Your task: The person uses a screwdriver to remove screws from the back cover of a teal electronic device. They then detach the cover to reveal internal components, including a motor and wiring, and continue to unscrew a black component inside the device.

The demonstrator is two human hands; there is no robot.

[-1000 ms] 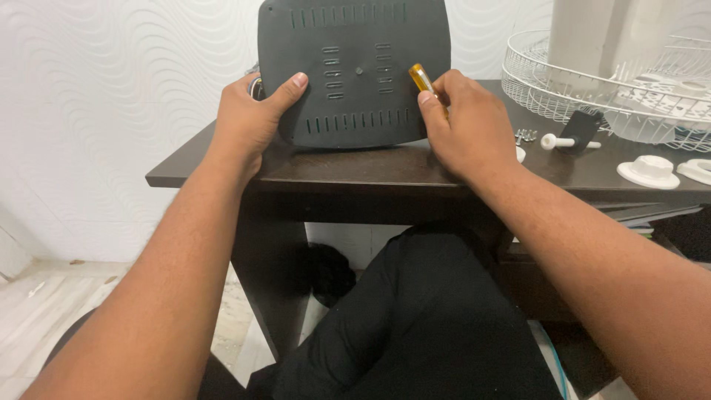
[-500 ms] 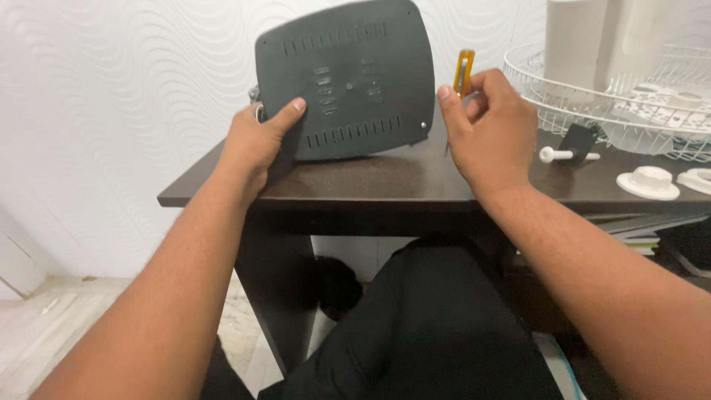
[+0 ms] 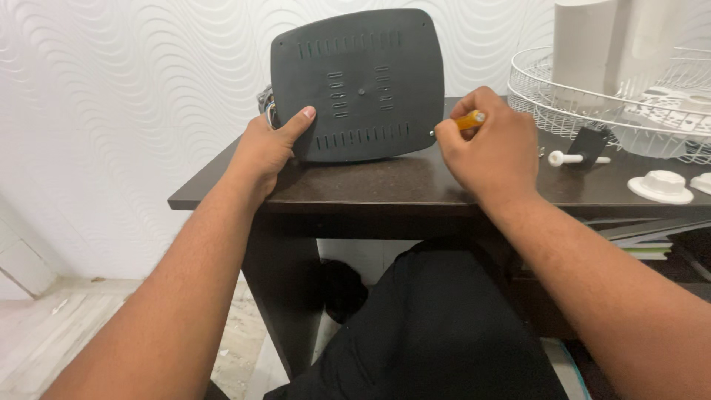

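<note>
The dark vented panel (image 3: 357, 83) stood upright on its lower edge at the far side of the dark surface (image 3: 385, 181), more squarely than half a second before. The left hand (image 3: 270, 148) grasped its lower left corner. The right hand (image 3: 489, 144), clenched on an orange-handled screwdriver (image 3: 469, 119), had dropped from beside the panel to its lower right corner. A white wire basket (image 3: 592, 96) lay far right.

white wire basket (image 3: 563, 92) at table (image 3: 385, 185) far right corner, pale upright panel (image 3: 592, 44) standing in it | white bolt (image 3: 570, 158) beside small black block (image 3: 589, 141) | white round cap (image 3: 661, 186) near right front edge | books (image 3: 644, 238) below table
</note>
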